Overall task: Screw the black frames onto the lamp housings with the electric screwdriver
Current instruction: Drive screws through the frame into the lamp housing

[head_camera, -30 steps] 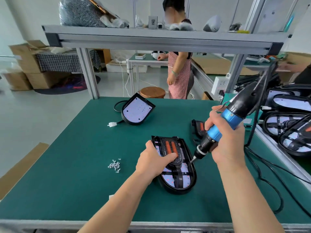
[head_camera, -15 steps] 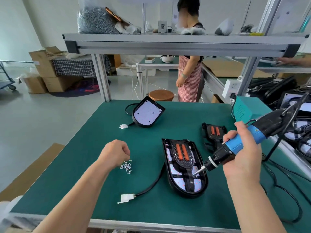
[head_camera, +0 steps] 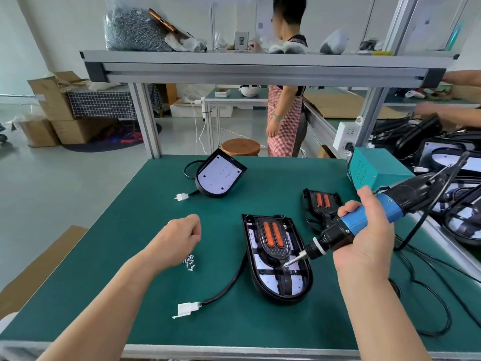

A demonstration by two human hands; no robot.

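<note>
1. On the green bench [head_camera: 130, 295], near centre: the right hand [head_camera: 364, 241] grips the electric screwdriver [head_camera: 390, 209], with the bit tip on the black frame [head_camera: 272, 237] seated in the lamp housing [head_camera: 270, 282].
2. The left hand [head_camera: 177, 241] hovers above the loose screws [head_camera: 190, 263] and partly hides them. Its fingers are curled; cannot tell whether they pinch one.
3. The housing's white connector [head_camera: 186, 308] lies near the front edge.
4. The spare frame [head_camera: 321, 201] lies just behind the driver; the second housing [head_camera: 220, 177] is farther back.

Nothing legible: no word, brand or number can be read. The white paper sheet [head_camera: 262, 19] on the wall far beyond the left hand [head_camera: 177, 241] bears a dark square mark too small to read. The white inner board [head_camera: 220, 175] of the black lamp housing [head_camera: 213, 196] beyond that hand shows tiny unreadable marks.
</note>
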